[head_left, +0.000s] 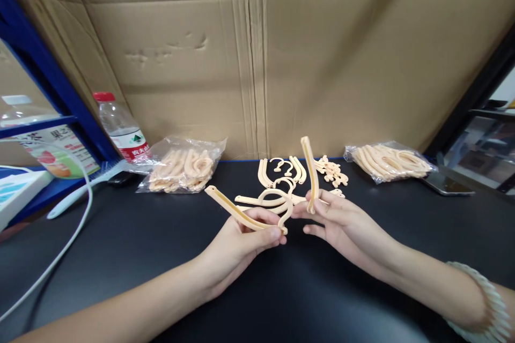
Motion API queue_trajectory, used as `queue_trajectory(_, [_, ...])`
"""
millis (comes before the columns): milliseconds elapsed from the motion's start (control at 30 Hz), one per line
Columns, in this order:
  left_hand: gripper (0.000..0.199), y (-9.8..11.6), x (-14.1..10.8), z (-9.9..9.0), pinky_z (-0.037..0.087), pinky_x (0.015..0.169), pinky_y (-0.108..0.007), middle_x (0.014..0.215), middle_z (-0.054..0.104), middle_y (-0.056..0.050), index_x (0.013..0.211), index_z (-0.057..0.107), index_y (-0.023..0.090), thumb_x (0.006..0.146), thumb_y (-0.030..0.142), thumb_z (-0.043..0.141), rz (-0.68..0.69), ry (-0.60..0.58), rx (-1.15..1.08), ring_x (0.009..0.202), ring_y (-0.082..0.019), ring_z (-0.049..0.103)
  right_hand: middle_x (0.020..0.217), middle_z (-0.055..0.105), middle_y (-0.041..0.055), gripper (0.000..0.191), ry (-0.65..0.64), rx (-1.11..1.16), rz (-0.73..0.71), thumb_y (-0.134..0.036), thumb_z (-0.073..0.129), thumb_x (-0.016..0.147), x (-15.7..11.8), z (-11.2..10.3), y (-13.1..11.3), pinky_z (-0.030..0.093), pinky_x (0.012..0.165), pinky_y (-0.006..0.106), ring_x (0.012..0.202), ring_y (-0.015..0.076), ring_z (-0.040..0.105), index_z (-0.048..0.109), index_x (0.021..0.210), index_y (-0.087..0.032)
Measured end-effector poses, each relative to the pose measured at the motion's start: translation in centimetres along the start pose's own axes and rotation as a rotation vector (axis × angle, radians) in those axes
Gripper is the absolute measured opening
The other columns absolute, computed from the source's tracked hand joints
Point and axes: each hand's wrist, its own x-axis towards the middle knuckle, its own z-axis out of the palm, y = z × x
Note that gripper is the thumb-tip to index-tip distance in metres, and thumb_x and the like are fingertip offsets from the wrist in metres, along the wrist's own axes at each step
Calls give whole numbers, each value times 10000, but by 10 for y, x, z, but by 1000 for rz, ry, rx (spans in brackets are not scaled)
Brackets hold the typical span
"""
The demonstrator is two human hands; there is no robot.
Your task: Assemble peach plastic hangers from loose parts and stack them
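My left hand (251, 241) is closed on a beige plastic hanger arm (233, 210) and a curved hanger hook (288, 206), which meet at the fingertips. Just to the right, my right hand (338, 220) pinches a second hanger arm (310, 171), held nearly upright and apart from the left-hand pieces. Behind both hands, more hanger arms (263, 173) and small hooks (277, 163) lie on the black table (257, 300). A heap of small beige pieces (332, 171) sits at the back, right of the upright arm.
Clear bags of hanger parts lie at the back left (183, 166) and back right (390, 161). A red-capped bottle (124, 131), a white cable (80, 225) and a pale-handled tool (76, 195) are on the left. A phone (450, 183) lies right. Cardboard (362, 64) stands behind.
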Motion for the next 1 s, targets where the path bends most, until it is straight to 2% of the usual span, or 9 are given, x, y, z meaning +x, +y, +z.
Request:
queue_trajectory(67, [123,0,0,0,507,807,-226,808,655,-8,798,691,144,726,135,790,-3,-1,5,773,-114,641,1088,633,67,153,-29,-47,-20,-352,635,892,-2,4,2,460,867,342,1068,212,562,621,934,-205])
queue_trajectory(133, [113,1,0,0,502,786,-213,801,649,-7,790,692,142,728,132,786,-2,-7,18,758,-106,631,1076,624,49,158,-24,-101,-28,-352,659,874,-4,6,3,471,834,305,1010,181,564,635,939,-210])
queue_trajectory(233, [101,2,0,0,492,762,-200,787,643,-11,785,694,135,732,131,780,13,-25,57,751,-103,617,906,611,18,168,-16,-158,-14,-326,710,832,-4,9,5,482,691,232,823,129,564,644,911,-194])
queue_trajectory(300, [99,2,0,0,489,765,-206,786,643,-13,783,696,135,731,135,781,24,-33,74,751,-104,612,829,593,6,166,-41,-173,-23,-309,717,824,-4,10,7,490,659,225,762,118,562,641,903,-184])
queue_trajectory(533, [104,0,2,0,492,772,-229,782,648,-20,769,704,128,717,147,792,36,-44,97,747,-112,611,870,655,27,295,-80,-176,-74,-270,728,808,-1,7,13,538,697,262,750,130,635,597,1057,-182])
queue_trajectory(833, [89,0,4,2,481,731,-226,757,669,-33,754,709,121,720,155,784,24,-69,137,739,-125,612,844,694,42,281,-97,-240,-93,-257,724,799,1,10,12,544,621,226,723,136,667,590,1024,-154])
queue_trajectory(1000, [74,1,4,2,475,712,-216,741,674,-35,751,717,116,720,146,778,29,-87,166,724,-122,606,826,714,35,260,-123,-253,-127,-228,704,815,-1,11,11,551,639,224,710,130,678,590,1037,-158])
